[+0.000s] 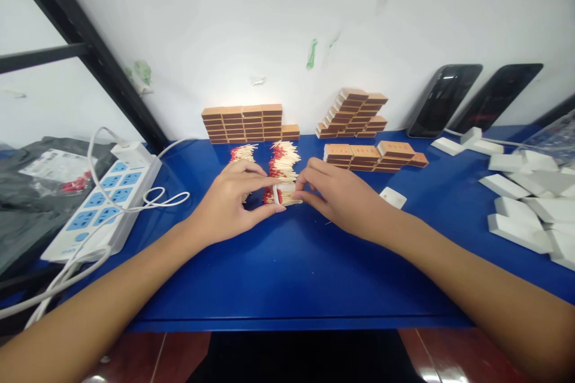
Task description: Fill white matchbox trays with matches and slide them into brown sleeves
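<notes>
Between the thumb and fingers of my left hand [236, 197] is a small white inner matchbox tray [277, 195], held low over the table with red-tipped matches at it. My right hand [335, 194] is closed in a pinch at the tray's right end; its fingertips hide what they grip. Just behind my hands lies a long pile of loose matches [286, 158], red heads to the left. A second match pile [244, 153] sits to its left, partly covered by my left hand.
Filled-looking brown matchboxes stand in a stack [242, 124], a stepped stack [353, 112] and a lower row [371, 156]. White trays [521, 215] are heaped right; one white tray [393, 197] lies nearer. Two phones [447, 98] lean on the wall. A power strip [105, 200] with cables is left.
</notes>
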`<state>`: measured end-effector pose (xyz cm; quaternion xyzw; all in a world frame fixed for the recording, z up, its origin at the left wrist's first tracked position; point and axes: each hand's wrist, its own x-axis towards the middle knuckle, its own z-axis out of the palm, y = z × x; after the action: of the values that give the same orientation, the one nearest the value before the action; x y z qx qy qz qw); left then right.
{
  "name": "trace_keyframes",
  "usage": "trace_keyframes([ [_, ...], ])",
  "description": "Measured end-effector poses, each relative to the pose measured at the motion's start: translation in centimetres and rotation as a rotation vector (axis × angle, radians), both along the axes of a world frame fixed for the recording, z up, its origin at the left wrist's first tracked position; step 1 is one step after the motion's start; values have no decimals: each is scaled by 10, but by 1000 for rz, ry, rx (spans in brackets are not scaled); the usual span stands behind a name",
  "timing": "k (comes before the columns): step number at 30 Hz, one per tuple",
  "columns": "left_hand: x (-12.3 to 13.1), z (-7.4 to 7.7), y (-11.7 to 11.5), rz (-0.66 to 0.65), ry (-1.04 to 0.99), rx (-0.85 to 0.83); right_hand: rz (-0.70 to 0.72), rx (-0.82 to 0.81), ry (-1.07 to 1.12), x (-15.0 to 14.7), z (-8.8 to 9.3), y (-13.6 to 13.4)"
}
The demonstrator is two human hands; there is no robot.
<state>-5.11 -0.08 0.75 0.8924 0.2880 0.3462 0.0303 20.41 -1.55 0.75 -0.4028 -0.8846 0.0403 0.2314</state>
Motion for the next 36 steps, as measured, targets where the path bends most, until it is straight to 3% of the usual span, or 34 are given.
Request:
trace_keyframes([
  [5,0,0,1,6,-13,5,6,16,73,-3,-1,-1],
  [9,-7,5,9,100,-30,22,5,57,134,-3,2,-3],
  [15,-15,13,17,181,-11,79,123,-111,60,-9,-9,-6],
  [20,-12,7,16,157,-7,70,95,-168,55,-14,-17,-4],
  [36,-13,6,16,140,-9,79,29,-304,-70,4,4,-6],
])
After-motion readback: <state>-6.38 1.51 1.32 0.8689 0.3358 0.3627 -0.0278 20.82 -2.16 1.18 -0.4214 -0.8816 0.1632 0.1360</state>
